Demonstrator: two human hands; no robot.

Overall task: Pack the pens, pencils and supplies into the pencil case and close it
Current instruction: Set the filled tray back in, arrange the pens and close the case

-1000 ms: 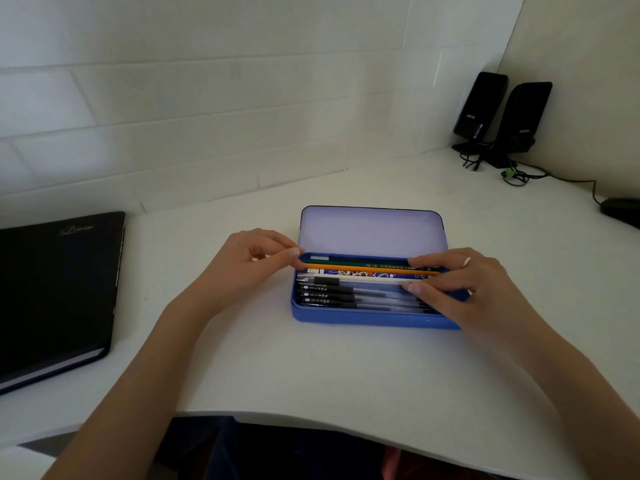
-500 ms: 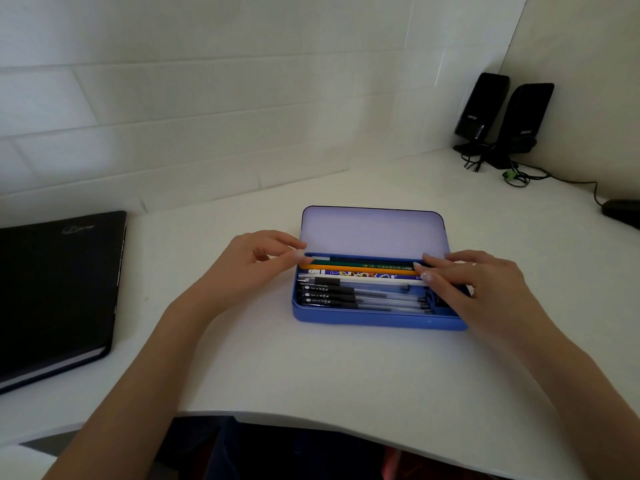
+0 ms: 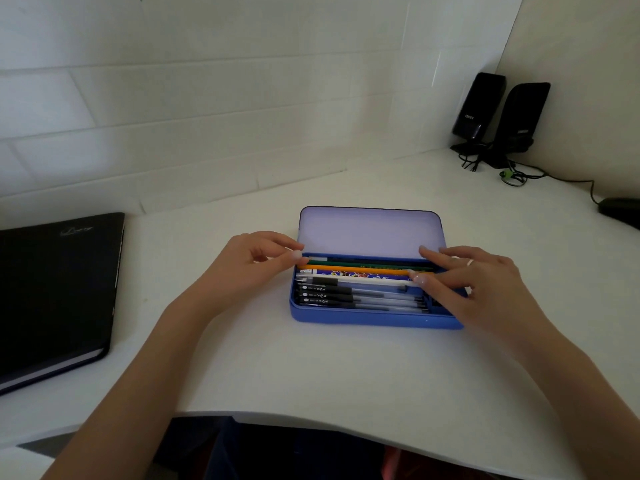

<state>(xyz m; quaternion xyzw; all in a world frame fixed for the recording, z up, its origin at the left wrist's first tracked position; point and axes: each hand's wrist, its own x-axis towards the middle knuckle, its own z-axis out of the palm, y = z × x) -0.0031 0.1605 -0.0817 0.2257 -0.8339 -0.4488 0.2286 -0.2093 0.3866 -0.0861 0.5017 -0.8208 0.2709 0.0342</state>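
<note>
A blue pencil case (image 3: 375, 319) lies open on the white desk, its pale lid (image 3: 370, 232) tilted back. Inside lie a green pencil (image 3: 360, 263), an orange pencil (image 3: 363, 270), a patterned blue pencil (image 3: 349, 274), a white pen (image 3: 374, 281) and several black-capped pens (image 3: 332, 296). My left hand (image 3: 249, 268) is at the case's left end, thumb and forefinger pinched at the green pencil's tip. My right hand (image 3: 474, 282) covers the case's right end, fingers spread, fingertips resting on the orange pencil and white pen.
A black notebook (image 3: 52, 292) lies at the left of the desk. Two black speakers (image 3: 502, 116) with cables stand in the far right corner, and a dark device (image 3: 620, 211) sits at the right edge. The desk's curved front edge (image 3: 311, 422) is close to me.
My right hand's fingers slid back left onto the pencils' right ends after drawing away slightly. My left hand stayed pinched at the left end. The lid has not moved.
</note>
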